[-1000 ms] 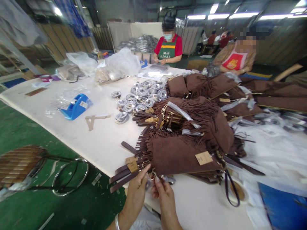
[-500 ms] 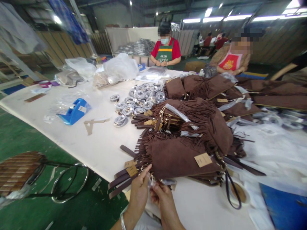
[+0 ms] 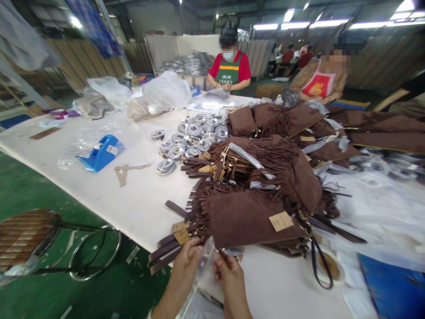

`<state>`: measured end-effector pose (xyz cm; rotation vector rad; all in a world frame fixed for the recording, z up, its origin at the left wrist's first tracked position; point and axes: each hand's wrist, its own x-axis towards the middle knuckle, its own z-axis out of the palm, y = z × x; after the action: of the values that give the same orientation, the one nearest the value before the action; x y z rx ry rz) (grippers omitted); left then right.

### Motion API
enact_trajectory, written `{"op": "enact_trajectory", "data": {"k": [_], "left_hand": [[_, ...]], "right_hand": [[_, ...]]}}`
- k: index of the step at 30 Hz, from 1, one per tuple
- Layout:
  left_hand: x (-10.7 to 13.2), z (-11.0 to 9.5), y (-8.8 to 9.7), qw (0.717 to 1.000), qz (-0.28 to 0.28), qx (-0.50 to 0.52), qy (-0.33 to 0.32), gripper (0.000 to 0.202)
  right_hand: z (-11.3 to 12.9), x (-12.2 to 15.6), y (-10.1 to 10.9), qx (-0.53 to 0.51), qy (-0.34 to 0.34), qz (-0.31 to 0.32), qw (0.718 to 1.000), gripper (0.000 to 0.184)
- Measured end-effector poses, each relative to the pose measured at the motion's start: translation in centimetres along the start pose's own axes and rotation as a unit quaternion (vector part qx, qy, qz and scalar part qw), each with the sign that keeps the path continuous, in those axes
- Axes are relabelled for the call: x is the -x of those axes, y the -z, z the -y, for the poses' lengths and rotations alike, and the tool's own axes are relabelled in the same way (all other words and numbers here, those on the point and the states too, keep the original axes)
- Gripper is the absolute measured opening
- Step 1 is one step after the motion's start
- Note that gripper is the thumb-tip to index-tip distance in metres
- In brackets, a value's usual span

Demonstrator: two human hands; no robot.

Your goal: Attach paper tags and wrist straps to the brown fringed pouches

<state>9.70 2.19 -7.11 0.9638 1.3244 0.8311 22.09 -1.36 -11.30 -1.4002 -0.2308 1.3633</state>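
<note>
My left hand (image 3: 183,266) and my right hand (image 3: 229,275) are close together at the near table edge, both pinching a small clear plastic piece (image 3: 206,253). Just beyond them lies a stack of brown fringed suede bags (image 3: 247,215) with paper tags (image 3: 281,220) and brown straps (image 3: 166,254) sticking out toward me. What exactly sits inside the clear plastic is too small to make out.
The white table (image 3: 133,199) carries a blue tape dispenser (image 3: 99,153), several coiled silver chains in wrappers (image 3: 192,135), clear plastic bags (image 3: 166,91) and white wrapping (image 3: 375,208). A stool (image 3: 23,235) stands at left. Two people (image 3: 229,66) work at the far side.
My hands drew back slightly toward me from the bag's corner, and the clear plastic piece now stands up between my fingers.
</note>
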Motion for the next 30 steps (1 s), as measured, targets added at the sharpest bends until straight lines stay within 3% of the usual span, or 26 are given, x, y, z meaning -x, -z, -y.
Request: {"op": "enact_trajectory", "data": {"k": [4, 7, 14, 19, 25, 30], "left_hand": [[0.7, 0.3, 1.2, 0.998, 0.035, -0.041, 0.014, 0.045], [0.6, 0.2, 0.9, 0.998, 0.057, -0.023, 0.015, 0.045], [-0.2, 1.5, -0.8, 0.996, 0.017, 0.073, 0.045, 0.041], [-0.4, 0.7, -0.7, 0.998, 0.006, 0.038, 0.058, 0.039], [-0.1, -0.4, -0.8, 1.000, 0.005, 0.010, 0.002, 0.015], [0.2, -0.2, 0.0, 0.998, 0.030, 0.040, 0.043, 0.014]], "right_hand": [[-0.2, -0.1, -0.4, -0.040, -0.023, -0.014, 0.999, 0.034], [-0.1, 0.0, -0.8, -0.036, -0.024, -0.013, 0.999, 0.034], [0.7, 0.5, -0.6, 0.013, 0.006, -0.005, 1.000, 0.035], [0.6, 1.5, 0.0, 0.080, -0.006, 0.047, 0.996, 0.047], [1.0, 1.4, -0.1, 0.128, 0.034, 0.042, 0.990, 0.035], [1.4, 1.0, -0.1, 0.174, 0.051, 0.042, 0.982, 0.033]]}}
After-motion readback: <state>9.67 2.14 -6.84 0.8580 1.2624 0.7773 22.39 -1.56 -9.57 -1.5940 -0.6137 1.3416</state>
